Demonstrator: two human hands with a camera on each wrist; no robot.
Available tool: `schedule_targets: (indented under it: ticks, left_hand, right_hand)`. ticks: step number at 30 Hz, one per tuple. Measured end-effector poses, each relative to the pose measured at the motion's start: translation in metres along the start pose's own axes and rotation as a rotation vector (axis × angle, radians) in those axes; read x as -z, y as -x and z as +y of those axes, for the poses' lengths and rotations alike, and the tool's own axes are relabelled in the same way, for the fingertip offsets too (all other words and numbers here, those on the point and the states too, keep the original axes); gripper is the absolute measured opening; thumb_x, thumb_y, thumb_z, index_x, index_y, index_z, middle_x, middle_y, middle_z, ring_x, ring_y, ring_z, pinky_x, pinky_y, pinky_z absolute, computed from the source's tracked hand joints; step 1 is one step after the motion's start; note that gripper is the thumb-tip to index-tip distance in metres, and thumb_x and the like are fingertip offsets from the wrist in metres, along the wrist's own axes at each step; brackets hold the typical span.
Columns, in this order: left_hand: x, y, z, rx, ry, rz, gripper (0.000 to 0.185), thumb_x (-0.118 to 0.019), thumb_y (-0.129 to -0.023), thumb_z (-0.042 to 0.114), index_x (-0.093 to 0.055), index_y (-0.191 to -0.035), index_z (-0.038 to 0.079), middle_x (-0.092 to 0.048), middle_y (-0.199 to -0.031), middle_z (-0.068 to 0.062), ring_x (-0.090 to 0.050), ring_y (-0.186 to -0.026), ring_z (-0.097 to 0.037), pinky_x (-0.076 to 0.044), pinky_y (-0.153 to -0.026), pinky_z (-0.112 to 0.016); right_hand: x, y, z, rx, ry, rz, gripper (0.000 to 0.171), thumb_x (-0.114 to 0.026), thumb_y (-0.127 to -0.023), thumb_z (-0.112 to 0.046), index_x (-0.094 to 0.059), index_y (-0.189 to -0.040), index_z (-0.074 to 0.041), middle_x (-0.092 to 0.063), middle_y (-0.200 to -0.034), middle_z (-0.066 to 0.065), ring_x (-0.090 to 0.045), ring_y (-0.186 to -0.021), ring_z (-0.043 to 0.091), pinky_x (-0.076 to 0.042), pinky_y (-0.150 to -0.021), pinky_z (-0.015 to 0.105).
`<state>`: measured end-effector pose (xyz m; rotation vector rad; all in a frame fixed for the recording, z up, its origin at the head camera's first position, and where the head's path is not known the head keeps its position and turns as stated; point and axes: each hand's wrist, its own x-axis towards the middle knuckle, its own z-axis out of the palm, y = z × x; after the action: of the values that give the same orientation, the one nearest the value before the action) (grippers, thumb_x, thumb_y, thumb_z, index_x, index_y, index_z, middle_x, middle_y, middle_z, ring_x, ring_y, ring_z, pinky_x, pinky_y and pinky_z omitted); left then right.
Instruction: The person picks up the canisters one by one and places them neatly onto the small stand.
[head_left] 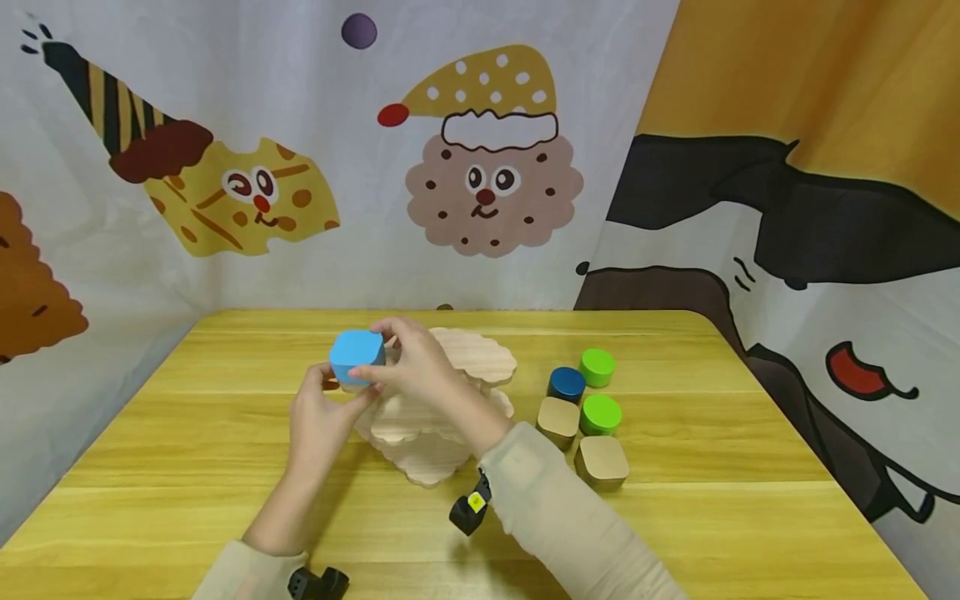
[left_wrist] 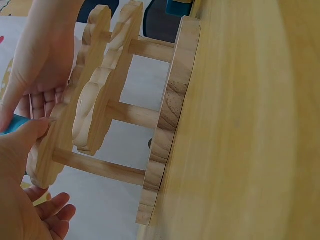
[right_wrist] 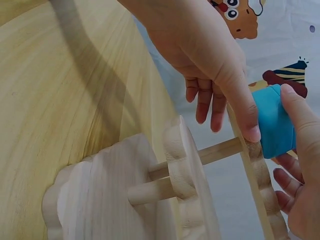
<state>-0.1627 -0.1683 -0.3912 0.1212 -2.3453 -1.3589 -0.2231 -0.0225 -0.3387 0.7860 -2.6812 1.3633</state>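
A light-blue rounded block (head_left: 357, 353) is at the left end of the top shelf (left_wrist: 55, 145) of a tiered wooden stand (head_left: 427, 458) with scalloped edges. My right hand (head_left: 420, 367) pinches this block between thumb and fingers, as the right wrist view also shows. My left hand (head_left: 322, 421) grips the end of the top shelf just beneath the block, its thumb (left_wrist: 35, 129) on the upper side and fingers below. Round posts (left_wrist: 132, 114) join the shelves to the base (left_wrist: 170, 112), which stands on the table. The right forearm covers part of the stand in the head view.
To the right of the stand are two green cylinders (head_left: 601, 414), a dark-blue cylinder (head_left: 566, 383) and two tan rounded blocks (head_left: 602, 461) on the wooden table (head_left: 720, 467). A printed cloth (head_left: 300, 83) hangs behind the table.
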Motion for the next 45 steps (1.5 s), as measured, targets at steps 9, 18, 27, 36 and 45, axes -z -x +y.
schedule_targets:
  ticks: [9, 18, 27, 36, 45]
  left_hand:
    - [0.0, 0.001, 0.0, 0.002, 0.004, -0.003, 0.067, -0.081, -0.077, 0.038, -0.051, -0.117, -0.006, -0.058, -0.108, -0.018, -0.05, -0.104, -0.034, -0.038, -0.078, -0.042]
    - [0.0, 0.0, -0.002, 0.002, -0.008, 0.012, 0.066, -0.082, -0.076, 0.035, -0.052, -0.116, -0.006, -0.059, -0.108, -0.018, -0.051, -0.103, -0.032, -0.039, -0.079, -0.042]
    - [-0.002, 0.0, -0.001, 0.007, -0.006, 0.024, 0.064, -0.084, -0.074, 0.03, -0.052, -0.116, -0.006, -0.06, -0.107, -0.018, -0.052, -0.101, -0.033, -0.039, -0.077, -0.041]
    - [-0.003, 0.0, 0.001, 0.006, 0.006, 0.03, 0.065, -0.086, -0.072, 0.03, -0.053, -0.115, -0.006, -0.059, -0.105, -0.017, -0.053, -0.101, -0.035, -0.039, -0.078, -0.04]
    - [-0.002, 0.0, 0.003, 0.019, -0.001, 0.022, 0.064, -0.084, -0.074, 0.03, -0.052, -0.116, -0.006, -0.059, -0.107, -0.019, -0.052, -0.102, -0.034, -0.038, -0.078, -0.041]
  right_hand:
    - [0.018, 0.012, -0.007, 0.099, 0.087, 0.105, 0.08, -0.082, -0.07, -0.046, -0.05, -0.136, -0.014, -0.057, -0.119, -0.003, -0.052, -0.104, 0.018, -0.045, -0.079, 0.027]
    - [0.051, 0.039, -0.013, 0.165, 0.013, 0.163, 0.07, -0.083, -0.074, -0.034, -0.052, -0.134, -0.014, -0.057, -0.118, 0.001, -0.051, -0.104, 0.021, -0.047, -0.082, 0.039]
    - [0.076, 0.07, 0.004, 0.237, -0.039, 0.197, 0.066, -0.085, -0.073, -0.023, -0.054, -0.13, -0.012, -0.056, -0.117, 0.002, -0.048, -0.103, 0.022, -0.042, -0.088, 0.049]
    - [0.11, 0.097, 0.036, 0.264, 0.057, 0.236, 0.068, -0.086, -0.069, -0.013, -0.053, -0.128, -0.003, -0.058, -0.116, 0.008, -0.05, -0.103, 0.025, -0.042, -0.086, 0.044]
    - [0.145, 0.115, 0.075, 0.152, 0.101, 0.253, 0.064, -0.083, -0.073, -0.011, -0.053, -0.129, -0.007, -0.057, -0.117, 0.006, -0.048, -0.104, 0.021, -0.038, -0.085, 0.042]
